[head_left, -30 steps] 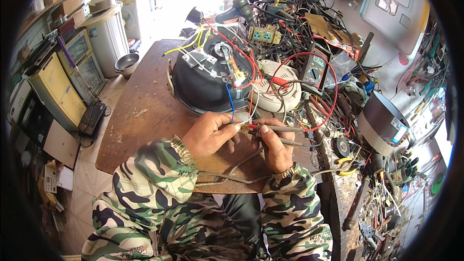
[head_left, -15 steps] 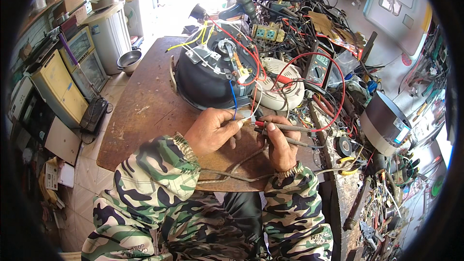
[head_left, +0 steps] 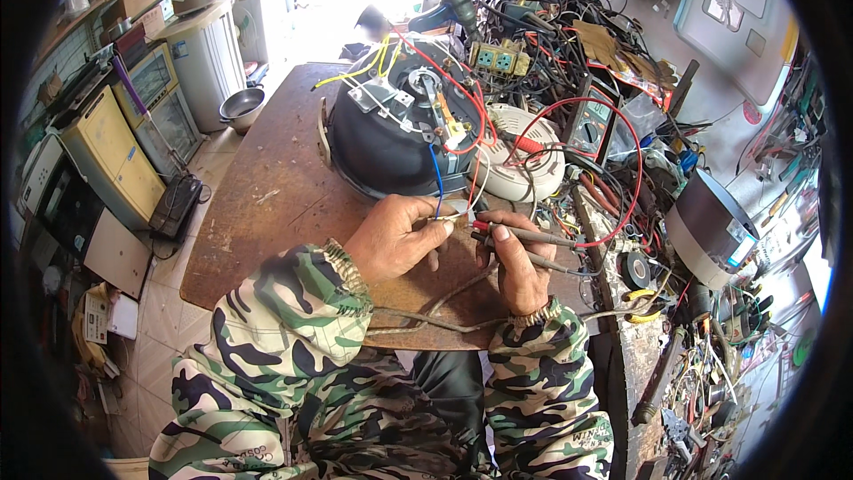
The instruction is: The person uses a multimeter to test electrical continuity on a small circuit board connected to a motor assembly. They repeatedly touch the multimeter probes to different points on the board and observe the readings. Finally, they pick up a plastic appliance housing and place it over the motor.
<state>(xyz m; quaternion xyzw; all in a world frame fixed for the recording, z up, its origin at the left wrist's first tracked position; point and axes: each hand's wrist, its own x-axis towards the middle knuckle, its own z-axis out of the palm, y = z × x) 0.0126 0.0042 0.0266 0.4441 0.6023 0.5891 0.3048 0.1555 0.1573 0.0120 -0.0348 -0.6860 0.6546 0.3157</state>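
My left hand (head_left: 402,238) is closed in a pinch on the end of a blue wire (head_left: 438,180), with a small pale connector (head_left: 457,208) at its fingertips. My right hand (head_left: 520,267) grips two multimeter probes (head_left: 535,237), one with a red part near its tip and one dark. Their tips are close to the connector; whether they touch metal is too small to tell. The blue wire runs up to an upturned black rice cooker body (head_left: 378,142) with red, yellow and white wires exposed. Right of it is the multimeter (head_left: 588,132), joined to a looping red lead (head_left: 639,160).
A round cream vented cover (head_left: 524,180) lies beside the cooker on the brown wooden table (head_left: 258,213). A grey cable (head_left: 426,322) crosses the front edge. Tangled cables (head_left: 569,18), black tape (head_left: 634,270), a dark cylinder (head_left: 711,222) and loose tools crowd the right side.
The view has shifted slightly. Both hands keep their grips, with the probe tips still by the connector. The multimeter's display looks different from before.
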